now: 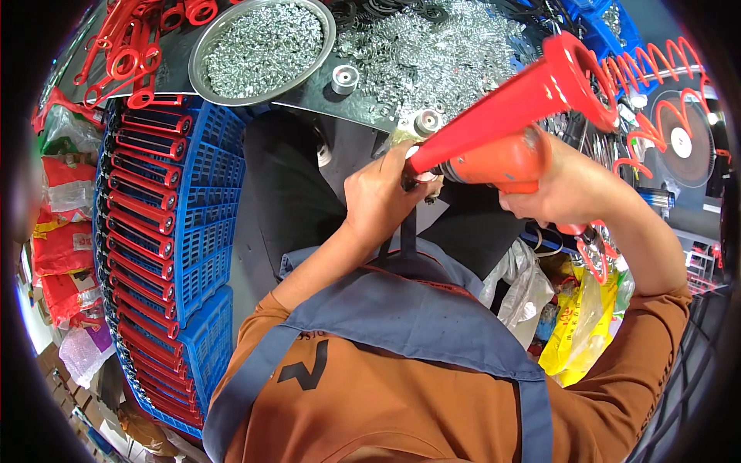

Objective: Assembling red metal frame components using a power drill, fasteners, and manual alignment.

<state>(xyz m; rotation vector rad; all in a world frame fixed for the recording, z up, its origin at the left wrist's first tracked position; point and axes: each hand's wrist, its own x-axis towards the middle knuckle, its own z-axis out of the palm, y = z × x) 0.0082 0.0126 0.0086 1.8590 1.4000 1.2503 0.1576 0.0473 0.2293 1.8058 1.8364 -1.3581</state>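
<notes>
Head view: both hands work at the tabletop edge.
Right hand (567,189) is clamped on an orange power screwdriver (502,158); left hand (382,193) pinches a small part at its tip, a steel bowl of screws (262,48) behind.

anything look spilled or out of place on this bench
Yes: a heap of small silvery metal parts lies loose on the dark bench top beside the round metal bowl, which holds similar parts. Otherwise things look orderly: red pieces sit in rows in the blue crate. The left hand and right hand grip the red power tool.
</notes>
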